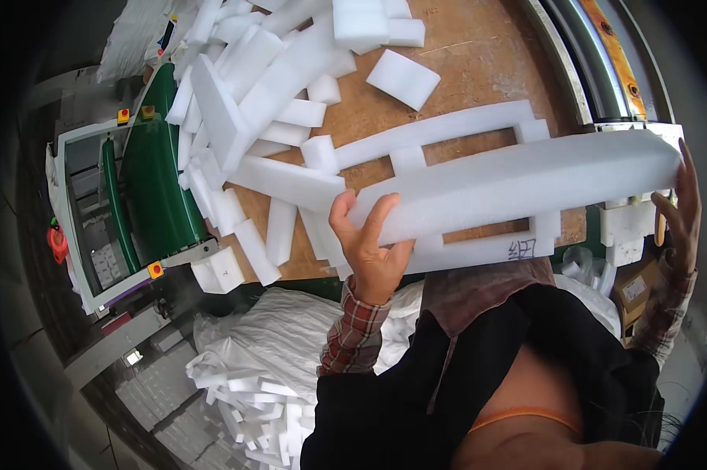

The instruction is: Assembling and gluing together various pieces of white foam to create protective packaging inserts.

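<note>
A long, thick white foam block is held crosswise in front of me, between both hands. My left hand grips its left end, thumb and fingers bent around the near corner. At the opposite end, my right hand has its fingers against the block's end face. Below the block lies a flat white foam frame with rectangular openings, partly covered by it. A dark handwritten mark shows on the frame's near strip.
Loose white foam pieces are heaped across the left of the brown wooden table. Beyond the left edge stands a machine with a green curved cover. Metal rollers run along the right. Below, foam offcuts lie near white sheeting.
</note>
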`<state>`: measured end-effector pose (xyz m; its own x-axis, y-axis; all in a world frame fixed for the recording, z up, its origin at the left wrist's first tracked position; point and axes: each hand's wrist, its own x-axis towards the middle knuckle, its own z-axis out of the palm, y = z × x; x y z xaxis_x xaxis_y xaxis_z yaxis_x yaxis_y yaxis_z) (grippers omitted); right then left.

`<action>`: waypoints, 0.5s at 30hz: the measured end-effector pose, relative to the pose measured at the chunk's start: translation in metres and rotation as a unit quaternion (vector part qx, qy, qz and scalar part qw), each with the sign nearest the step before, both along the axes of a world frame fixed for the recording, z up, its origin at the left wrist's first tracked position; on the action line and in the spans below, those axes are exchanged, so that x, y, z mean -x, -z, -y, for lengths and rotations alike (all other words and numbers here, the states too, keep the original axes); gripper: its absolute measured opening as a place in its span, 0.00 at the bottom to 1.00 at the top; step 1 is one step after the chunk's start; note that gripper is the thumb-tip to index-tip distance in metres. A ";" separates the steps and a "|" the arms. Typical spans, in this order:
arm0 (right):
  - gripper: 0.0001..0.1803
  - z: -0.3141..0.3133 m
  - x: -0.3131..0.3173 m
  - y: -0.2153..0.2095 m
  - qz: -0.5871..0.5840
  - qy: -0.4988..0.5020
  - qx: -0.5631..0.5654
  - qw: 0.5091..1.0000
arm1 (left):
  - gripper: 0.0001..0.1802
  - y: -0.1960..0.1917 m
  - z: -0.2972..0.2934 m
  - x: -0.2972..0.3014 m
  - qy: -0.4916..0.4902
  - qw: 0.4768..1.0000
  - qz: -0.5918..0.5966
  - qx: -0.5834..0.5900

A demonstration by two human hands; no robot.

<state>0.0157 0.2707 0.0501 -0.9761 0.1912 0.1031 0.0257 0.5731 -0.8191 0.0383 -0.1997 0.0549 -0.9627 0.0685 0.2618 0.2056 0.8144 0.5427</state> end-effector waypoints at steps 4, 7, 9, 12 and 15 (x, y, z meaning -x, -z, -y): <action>0.45 0.024 -0.019 0.030 0.068 0.002 0.019 0.998 | 0.34 0.014 0.035 -0.011 -0.048 0.996 0.031 -0.074; 0.45 0.033 -0.029 0.029 0.087 0.043 0.011 0.995 | 0.34 0.011 0.051 0.001 -0.047 0.990 0.031 -0.129; 0.45 0.028 -0.030 0.000 0.076 0.036 0.001 0.996 | 0.35 0.004 0.054 0.022 -0.035 0.989 0.016 -0.139; 0.42 0.114 -0.018 -0.052 0.046 0.050 -0.192 0.979 | 0.37 0.003 0.047 0.040 0.058 0.989 -0.005 -0.133; 0.36 0.319 0.014 -0.147 0.042 0.088 -0.215 0.972 | 0.39 0.011 0.039 0.066 0.125 0.983 -0.019 -0.134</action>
<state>0.0017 -0.0488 0.1969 -0.9406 0.3132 0.1312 0.2113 0.8422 -0.4960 -0.0281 -0.2384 0.0442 -0.9137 0.2262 0.3375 0.4054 0.5640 0.7194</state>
